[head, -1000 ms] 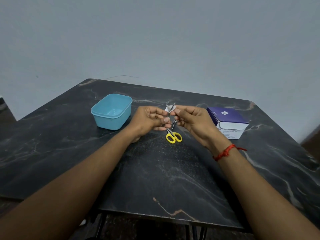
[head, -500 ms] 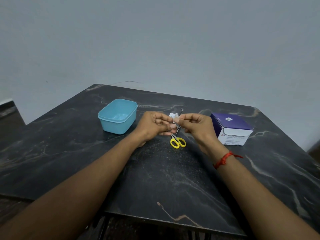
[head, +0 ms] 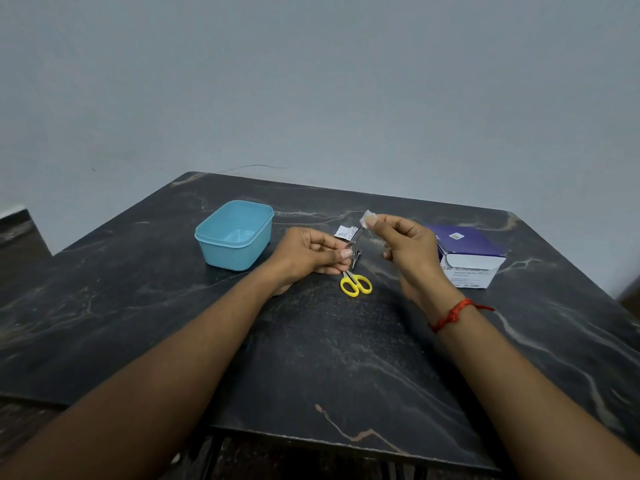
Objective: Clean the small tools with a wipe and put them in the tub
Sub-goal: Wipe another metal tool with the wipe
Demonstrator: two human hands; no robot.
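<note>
Wipe [head: 366, 216] is pinched in my right grip [head: 405, 244], thin metal tool [head: 354, 238] clamped in my left grip [head: 311, 251], both over mid-bench [head: 311, 358]. Yellow scissors [head: 356, 284] lie underneath; tub [head: 228, 258] sits far-left, purple box [head: 467, 251] by the right edge.

Dark marbled table [head: 311, 358]: blue tub [head: 235, 237] left, yellow scissors [head: 356, 285] centre, purple-white box [head: 467, 258] right.

Dim, flat light left only faint shadows on the table [head: 145, 306]. Wide-angle distortion bent its edges at 3 and 9 o'clock; the wipe [head: 366, 217] looked blurred.
</note>
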